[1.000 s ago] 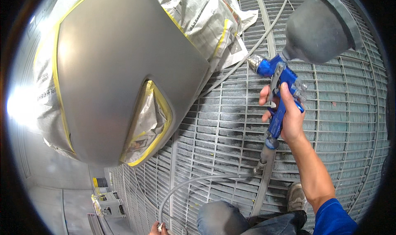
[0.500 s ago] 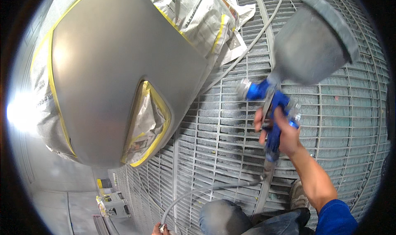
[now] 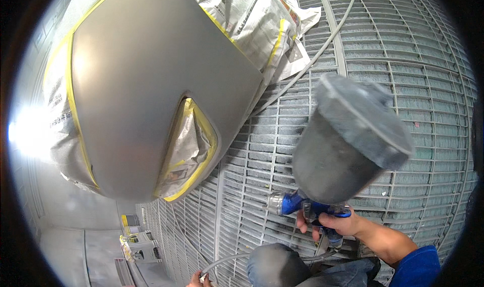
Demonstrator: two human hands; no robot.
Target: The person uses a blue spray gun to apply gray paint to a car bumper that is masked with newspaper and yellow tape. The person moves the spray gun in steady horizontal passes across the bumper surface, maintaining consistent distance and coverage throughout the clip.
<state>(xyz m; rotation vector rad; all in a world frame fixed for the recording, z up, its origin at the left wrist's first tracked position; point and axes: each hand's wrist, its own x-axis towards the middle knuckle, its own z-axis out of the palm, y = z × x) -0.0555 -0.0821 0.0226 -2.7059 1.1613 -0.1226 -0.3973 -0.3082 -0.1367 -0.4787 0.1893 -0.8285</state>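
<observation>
In my right hand (image 3: 330, 221) is a blue-and-silver spray gun (image 3: 292, 202) with a large dusty grey cup (image 3: 343, 146) on top; my fingers wrap round its handle, and its silver nozzle faces left. At the bottom edge my left hand (image 3: 199, 278) grips a grey air hose (image 3: 229, 260), which runs toward the gun's lower end, partly behind my knee. Left of the gun stands a grey, matt car body panel (image 3: 123, 70), its borders and triangular recess (image 3: 184, 151) masked with newspaper (image 3: 242, 15) and yellow tape.
Beneath is a metal grating floor (image 3: 418, 100). A second pale hose (image 3: 322, 50) crosses it. At lower left are a yellow-topped can (image 3: 130, 225), a grey machine or cart (image 3: 141, 246) and pale booth walls, with a bright light at far left. My knee (image 3: 277, 269) shows at the bottom.
My right hand has lowered the gun toward my knee, and its cup now sits lower and further left, with its lid tilted toward me. My left hand stays on the hose, shifted slightly right.
</observation>
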